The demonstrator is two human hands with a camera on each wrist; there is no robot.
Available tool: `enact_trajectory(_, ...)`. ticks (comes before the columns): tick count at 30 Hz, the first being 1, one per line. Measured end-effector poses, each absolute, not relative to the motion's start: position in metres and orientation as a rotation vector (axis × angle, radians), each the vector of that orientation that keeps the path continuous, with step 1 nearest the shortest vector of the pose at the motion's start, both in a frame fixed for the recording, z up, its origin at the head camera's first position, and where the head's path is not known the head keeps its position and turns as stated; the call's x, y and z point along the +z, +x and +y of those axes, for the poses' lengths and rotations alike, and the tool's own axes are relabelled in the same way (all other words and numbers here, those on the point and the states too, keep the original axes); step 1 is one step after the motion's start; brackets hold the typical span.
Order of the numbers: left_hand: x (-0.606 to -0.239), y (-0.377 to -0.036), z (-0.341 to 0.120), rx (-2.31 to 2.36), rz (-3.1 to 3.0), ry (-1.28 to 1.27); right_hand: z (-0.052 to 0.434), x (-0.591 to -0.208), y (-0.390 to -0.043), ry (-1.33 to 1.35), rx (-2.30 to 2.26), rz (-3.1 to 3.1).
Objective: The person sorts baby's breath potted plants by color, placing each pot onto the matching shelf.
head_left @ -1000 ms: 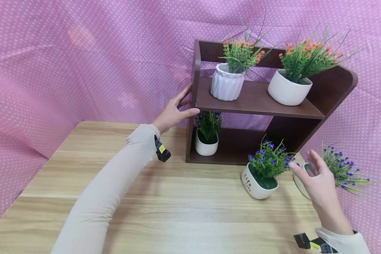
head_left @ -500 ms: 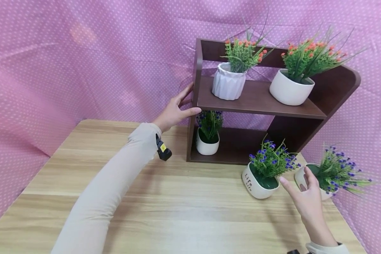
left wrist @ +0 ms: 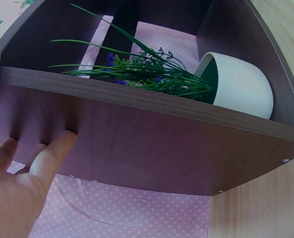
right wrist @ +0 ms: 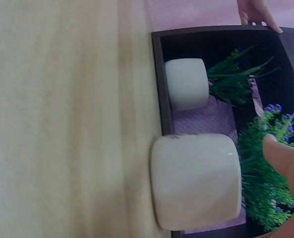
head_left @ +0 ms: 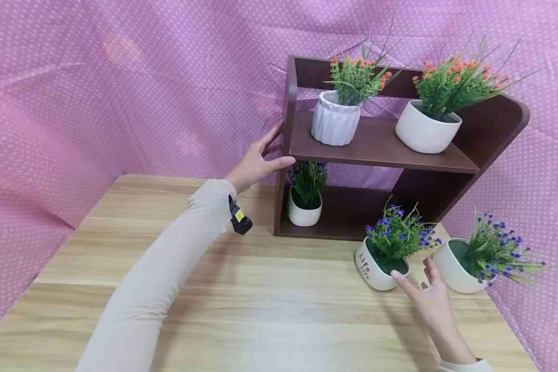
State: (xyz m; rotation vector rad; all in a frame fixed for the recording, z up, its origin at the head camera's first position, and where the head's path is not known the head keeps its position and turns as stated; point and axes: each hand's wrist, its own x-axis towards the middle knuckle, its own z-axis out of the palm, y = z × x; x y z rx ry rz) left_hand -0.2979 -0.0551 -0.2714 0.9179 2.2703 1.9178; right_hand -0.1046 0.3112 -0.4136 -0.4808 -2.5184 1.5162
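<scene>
While upright, the lettered pot point(head_left: 374, 277) just beside the right fingers point(head_left: 433, 271).

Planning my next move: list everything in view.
Wood-grain table: one, tan, across lower head view
Two-tier wooden shelf: one, dark brown, on table
Dotted cloth: one, pink, behind shelf
Orange-flowered pots: two, white, upper tier, fluted left, smooth right
Blue-flowered pots: three, white, lower tier, before shelf, table's right
Wrist device: one, black, left wrist
Sleeves: two, beige, both arms
Left grip: one, bare, shelf's left side
Right grip: one, bare, by pot before shelf
</scene>
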Motion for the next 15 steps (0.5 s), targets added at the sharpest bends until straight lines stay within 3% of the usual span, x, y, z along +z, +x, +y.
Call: enact_trajectory(15,-0.272,-0.297,-0.055,1.924,2.260,0.919,0.296,-0.436,-0.116,-0.430,1.630,-2.551)
